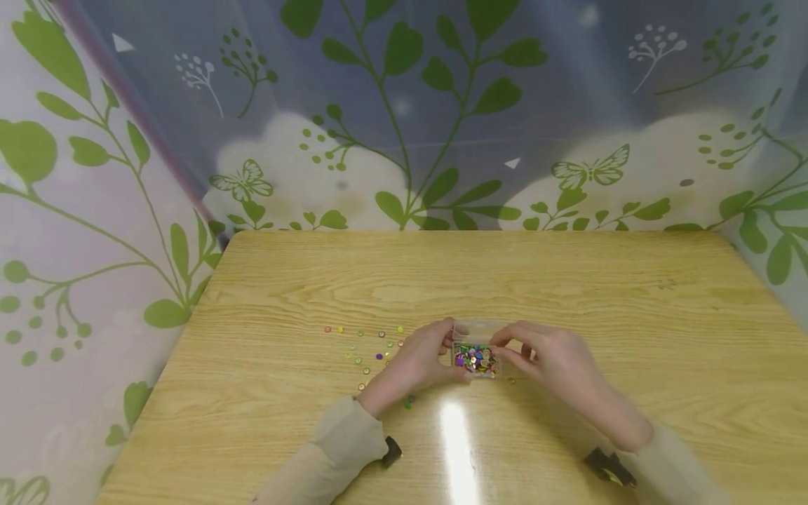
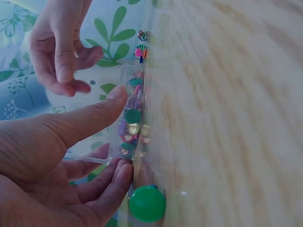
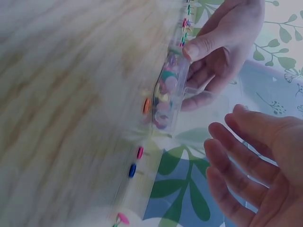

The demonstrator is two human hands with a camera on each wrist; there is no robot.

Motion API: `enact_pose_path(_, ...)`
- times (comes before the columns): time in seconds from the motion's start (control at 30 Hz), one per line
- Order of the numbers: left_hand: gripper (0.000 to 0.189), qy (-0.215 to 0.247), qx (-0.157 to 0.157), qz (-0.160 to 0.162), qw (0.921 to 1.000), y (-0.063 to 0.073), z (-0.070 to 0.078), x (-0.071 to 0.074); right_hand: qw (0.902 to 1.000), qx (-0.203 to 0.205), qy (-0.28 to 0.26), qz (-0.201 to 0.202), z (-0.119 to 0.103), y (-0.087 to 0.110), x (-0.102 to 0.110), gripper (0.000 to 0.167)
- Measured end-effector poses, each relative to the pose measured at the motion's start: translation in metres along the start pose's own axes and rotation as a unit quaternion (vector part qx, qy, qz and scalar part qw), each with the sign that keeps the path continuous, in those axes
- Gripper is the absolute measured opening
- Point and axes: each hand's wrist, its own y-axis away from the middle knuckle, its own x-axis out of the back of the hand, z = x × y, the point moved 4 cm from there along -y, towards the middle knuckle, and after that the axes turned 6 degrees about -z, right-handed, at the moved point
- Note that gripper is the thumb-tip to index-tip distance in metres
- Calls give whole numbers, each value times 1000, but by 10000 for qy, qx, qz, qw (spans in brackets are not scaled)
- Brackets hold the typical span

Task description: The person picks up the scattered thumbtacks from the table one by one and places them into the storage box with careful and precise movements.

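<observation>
A small clear plastic box [image 1: 453,358] sits on the table, its hinged lid [image 1: 477,330] standing up at the back. Many coloured thumbtacks [image 1: 476,360] fill it. My left hand [image 1: 413,359] grips the box's left end, with the thumb [image 2: 97,111] along the near wall and fingers behind it. Over the right end is my right hand [image 1: 558,356], its fingers loosely bent. In the right wrist view those fingers [image 3: 246,163] are spread, apart from the box, and nothing shows in them.
Several loose thumbtacks [image 1: 379,356] are scattered on the wooden table [image 1: 265,421] left of the box, a few close by my left wrist. One more tack [image 1: 511,381] lies just right of the box. Leaf-patterned cloth [image 1: 404,168] rises behind the table's far edge.
</observation>
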Motion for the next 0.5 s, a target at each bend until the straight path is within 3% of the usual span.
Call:
enact_pose_path(0.23, 61, 11, -42, 15, 10000, -1, -1, -1, 9984, -218, 392, -330, 8, 10, 5, 18)
enact_pose_path(0.5, 61, -40, -55, 40, 10000, -1, 0, -1, 9894, -446, 380, -1326, 10, 20, -2, 15)
